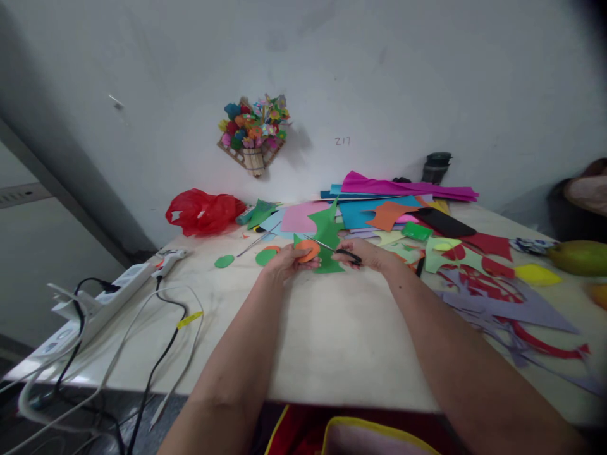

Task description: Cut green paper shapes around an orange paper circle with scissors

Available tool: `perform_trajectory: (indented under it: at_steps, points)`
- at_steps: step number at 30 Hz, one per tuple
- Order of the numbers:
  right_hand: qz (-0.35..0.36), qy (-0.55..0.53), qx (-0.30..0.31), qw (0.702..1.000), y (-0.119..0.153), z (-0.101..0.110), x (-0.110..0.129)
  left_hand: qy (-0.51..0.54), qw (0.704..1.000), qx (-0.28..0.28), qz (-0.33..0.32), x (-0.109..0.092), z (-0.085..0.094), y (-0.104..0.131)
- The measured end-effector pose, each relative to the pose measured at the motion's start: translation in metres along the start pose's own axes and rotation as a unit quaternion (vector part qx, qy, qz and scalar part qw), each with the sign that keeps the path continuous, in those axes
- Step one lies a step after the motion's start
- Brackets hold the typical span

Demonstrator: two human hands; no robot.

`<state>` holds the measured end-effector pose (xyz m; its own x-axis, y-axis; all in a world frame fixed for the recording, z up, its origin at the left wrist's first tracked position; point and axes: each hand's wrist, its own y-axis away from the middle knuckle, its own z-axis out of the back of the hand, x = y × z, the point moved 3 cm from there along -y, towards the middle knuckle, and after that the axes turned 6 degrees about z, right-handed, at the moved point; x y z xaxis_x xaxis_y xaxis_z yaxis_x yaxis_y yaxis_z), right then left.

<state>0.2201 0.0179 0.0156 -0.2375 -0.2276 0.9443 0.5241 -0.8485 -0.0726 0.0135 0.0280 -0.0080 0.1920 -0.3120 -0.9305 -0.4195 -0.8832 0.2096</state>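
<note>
At the middle of a pale table (351, 347), two bare hands are working close together, well in from the near edge. The left hand (289, 262) is pinching an orange disc (308, 251) between thumb and fingers, and the disc is overlapping a jagged green sheet (325, 221); whether the fingers are also gripping the green is hard to tell. Just to the right, the right hand (361, 248) is grasping black-handled scissors (348, 255), and their blades are pointing left across the green sheet towards the disc. To the left of the hands, a green circle (224, 261) is lying alone, and a second green piece (264, 258) is lying nearer the left hand, with some orange showing at its edge. On the far left, a red plastic bag (203, 212) is sitting crumpled. On the right, purple scraps (516, 306) and red scraps (478, 283) are lying tangled. On the left, a white power strip (102, 306) is resting near cables.
</note>
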Motion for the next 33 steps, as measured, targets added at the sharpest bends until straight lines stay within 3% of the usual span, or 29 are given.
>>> perform_trajectory:
  at_steps: [19, 33]
  points:
    - [-0.002, -0.027, 0.046, 0.999, -0.0009, 0.0001, -0.0024, -0.018, 1.000, 0.000, 0.023, -0.0011, -0.0017, 0.0028]
    - [0.001, 0.021, 0.006, 1.000, -0.0017, 0.0005, -0.0041, -0.007, 1.000, -0.001, 0.024, -0.0014, -0.0042, 0.0044]
